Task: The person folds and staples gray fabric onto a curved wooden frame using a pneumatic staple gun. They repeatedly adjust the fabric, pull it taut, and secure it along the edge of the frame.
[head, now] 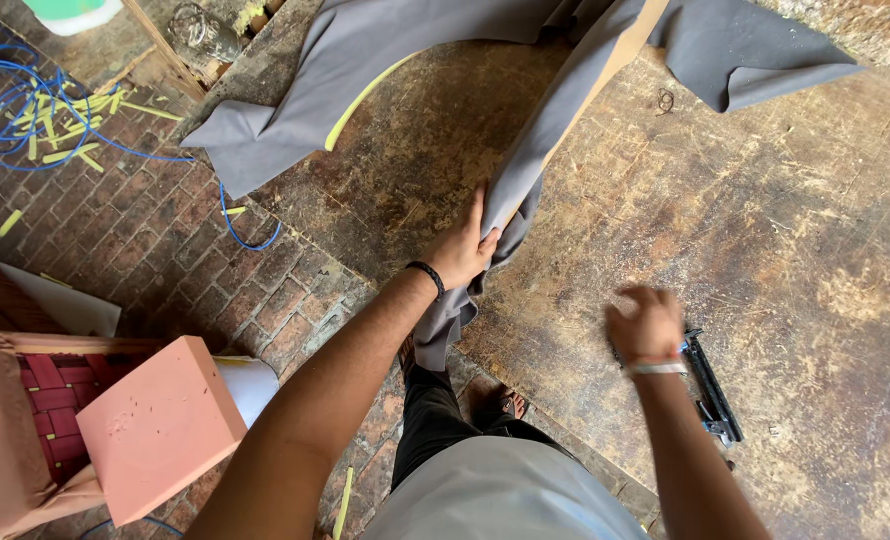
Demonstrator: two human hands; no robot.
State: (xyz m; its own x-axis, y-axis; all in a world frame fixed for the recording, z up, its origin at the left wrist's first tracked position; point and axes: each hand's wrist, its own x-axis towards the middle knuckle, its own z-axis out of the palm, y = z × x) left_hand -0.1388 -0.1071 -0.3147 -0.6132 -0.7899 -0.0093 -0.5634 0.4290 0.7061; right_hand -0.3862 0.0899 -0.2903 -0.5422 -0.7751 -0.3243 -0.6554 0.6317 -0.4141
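Note:
A large grey fabric sheet (395,60) lies draped over a wooden board on a worn wooden worktable (765,200). My left hand (462,250), with a black band on the wrist, grips a bunched fold of that grey fabric at the board's near end. My right hand (647,325) is blurred, its fingers curled, hovering just over the table beside a black staple gun (710,385); whether it touches the tool I cannot tell. The board's bare wooden edge (625,55) shows under the cloth.
A pink foam block (160,425) rests on a chair frame with red webbing (50,395) at lower left. Blue cable (25,105) and yellow foam scraps litter the brick floor (165,240). A glass jar (205,35) lies near the table's corner.

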